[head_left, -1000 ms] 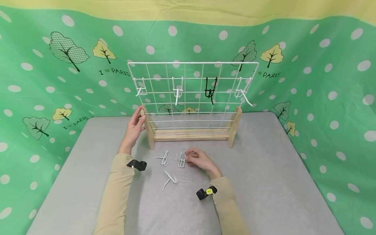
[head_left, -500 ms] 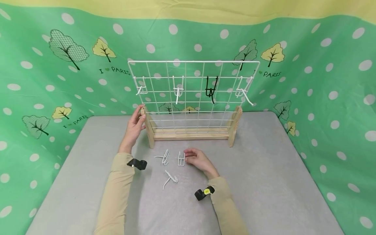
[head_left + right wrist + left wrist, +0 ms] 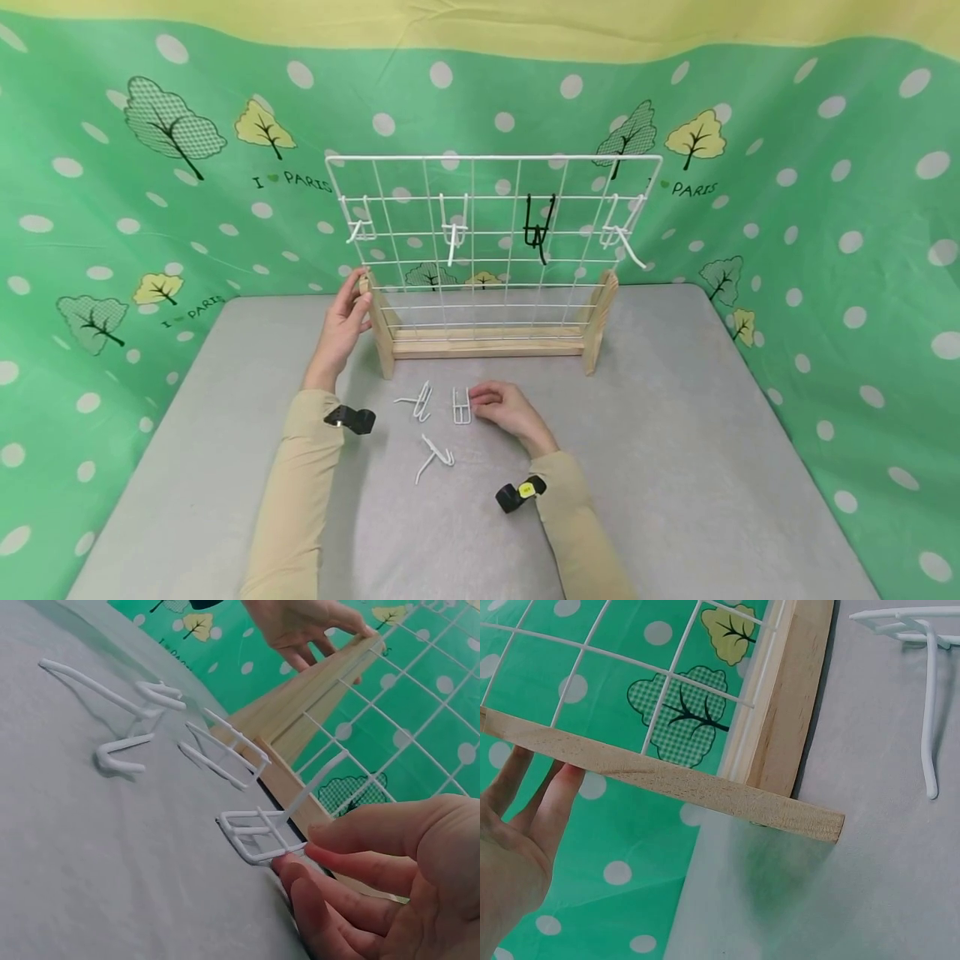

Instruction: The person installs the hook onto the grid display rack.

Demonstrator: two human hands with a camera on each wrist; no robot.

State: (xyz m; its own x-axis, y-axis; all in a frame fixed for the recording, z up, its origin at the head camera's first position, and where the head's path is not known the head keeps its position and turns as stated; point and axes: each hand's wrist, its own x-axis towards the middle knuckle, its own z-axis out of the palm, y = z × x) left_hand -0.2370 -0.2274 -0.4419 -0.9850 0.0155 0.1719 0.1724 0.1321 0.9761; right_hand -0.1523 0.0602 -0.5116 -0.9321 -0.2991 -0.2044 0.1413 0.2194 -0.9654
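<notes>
A white wire grid panel (image 3: 495, 157) stands upright in a wooden stand (image 3: 487, 343). My left hand (image 3: 345, 325) grips the top of the stand's left upright (image 3: 667, 780); in the left wrist view its fingers lie against the wood's outer side. In front of the stand, my right hand (image 3: 513, 414) pinches one edge of a white wire hook (image 3: 461, 408) between thumb and fingers. The right wrist view shows this hook's rectangular frame (image 3: 255, 856) close over the tabletop, its prong pointing up. Two more white hooks, one nearer the stand (image 3: 422, 402) and one closer to me (image 3: 437, 455), lie left of it.
On the grid's upper wires hang white hooks at left (image 3: 362, 232), centre-left (image 3: 453, 233) and right (image 3: 621, 237), plus a black hook (image 3: 536, 235). Grey cloth covers the table (image 3: 712, 467). A green dotted curtain (image 3: 825, 250) surrounds its back and sides.
My right hand has shifted slightly left, turning the pinched hook so its frame shows broader. The left hand stays on the upright, and the other hooks have not moved.
</notes>
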